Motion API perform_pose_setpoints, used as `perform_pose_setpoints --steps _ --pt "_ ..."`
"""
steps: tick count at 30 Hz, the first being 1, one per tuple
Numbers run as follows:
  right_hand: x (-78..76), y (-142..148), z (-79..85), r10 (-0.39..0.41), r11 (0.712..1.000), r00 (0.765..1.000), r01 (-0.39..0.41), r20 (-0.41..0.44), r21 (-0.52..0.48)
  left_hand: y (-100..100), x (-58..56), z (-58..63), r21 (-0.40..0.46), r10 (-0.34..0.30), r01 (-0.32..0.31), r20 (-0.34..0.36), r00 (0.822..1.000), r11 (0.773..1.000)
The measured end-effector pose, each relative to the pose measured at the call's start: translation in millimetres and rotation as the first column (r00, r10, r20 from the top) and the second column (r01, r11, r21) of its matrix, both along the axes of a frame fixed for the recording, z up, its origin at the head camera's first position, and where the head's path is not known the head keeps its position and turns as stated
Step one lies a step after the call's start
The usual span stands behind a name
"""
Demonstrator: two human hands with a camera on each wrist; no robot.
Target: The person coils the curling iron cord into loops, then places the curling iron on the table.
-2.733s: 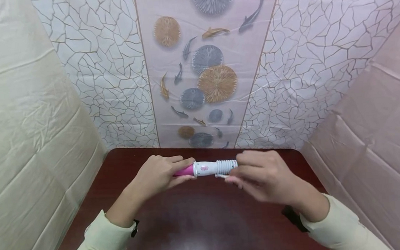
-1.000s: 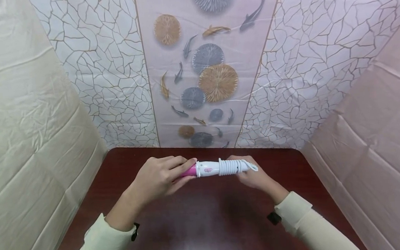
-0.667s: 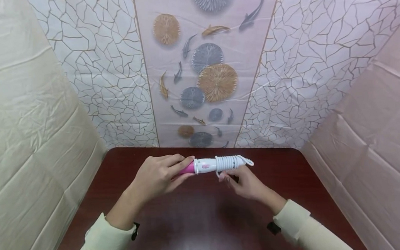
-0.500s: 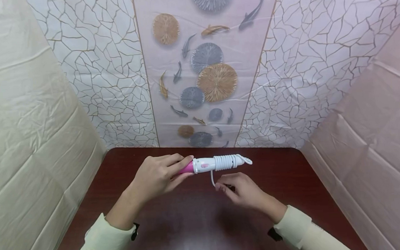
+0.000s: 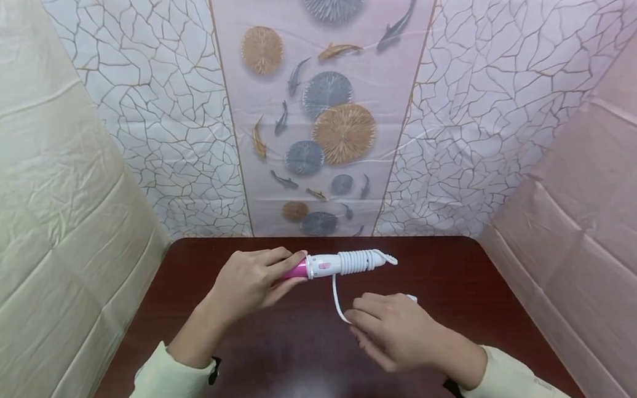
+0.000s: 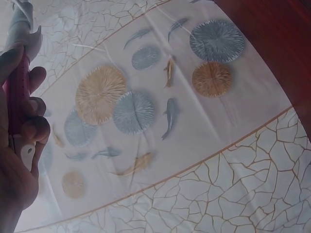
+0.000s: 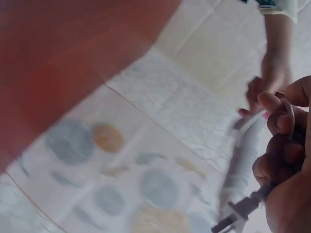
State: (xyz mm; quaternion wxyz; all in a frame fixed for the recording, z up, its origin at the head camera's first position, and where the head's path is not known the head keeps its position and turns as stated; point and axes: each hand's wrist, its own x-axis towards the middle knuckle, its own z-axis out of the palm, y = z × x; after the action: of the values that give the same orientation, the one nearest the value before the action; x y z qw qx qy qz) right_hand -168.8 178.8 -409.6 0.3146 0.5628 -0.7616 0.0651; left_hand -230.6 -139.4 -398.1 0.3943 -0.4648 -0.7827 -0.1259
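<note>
In the head view my left hand (image 5: 252, 281) grips the pink barrel of a curling iron (image 5: 323, 265), held level above the table with its white handle pointing right. White cord is wound in several turns around the handle, with a small loop at its end. A loose length of the cord (image 5: 337, 299) hangs from beside the handle to my right hand (image 5: 396, 329), whose curled fingers hold it. The plug (image 7: 238, 213) sticks out past those fingers in the right wrist view. The left wrist view shows fingers wrapped around the pink barrel (image 6: 18, 92).
A dark red-brown table (image 5: 285, 361) lies beneath both hands. Behind it hangs a cloth (image 5: 314, 131) printed with fish and round shapes. Pale cloth walls (image 5: 61, 254) close in the left and right sides.
From the handle, my right hand has moved down toward the table's front, drawing out a longer piece of cord with the plug end. My left hand has stayed on the barrel nearly still.
</note>
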Motion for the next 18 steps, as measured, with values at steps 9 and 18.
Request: perform_pose_setpoints --steps 9,18 --pt "5.3 10 59.2 0.018 1.0 0.975 -0.022 -0.221 -0.014 5 5.2 3.8 -0.031 -0.007 0.008 0.01 1.0 0.999" --pt "-15.4 14 88.0 -0.012 0.993 0.964 -0.019 -0.264 -0.113 10 11.6 1.2 -0.047 -0.028 0.028 0.001 1.0 0.999"
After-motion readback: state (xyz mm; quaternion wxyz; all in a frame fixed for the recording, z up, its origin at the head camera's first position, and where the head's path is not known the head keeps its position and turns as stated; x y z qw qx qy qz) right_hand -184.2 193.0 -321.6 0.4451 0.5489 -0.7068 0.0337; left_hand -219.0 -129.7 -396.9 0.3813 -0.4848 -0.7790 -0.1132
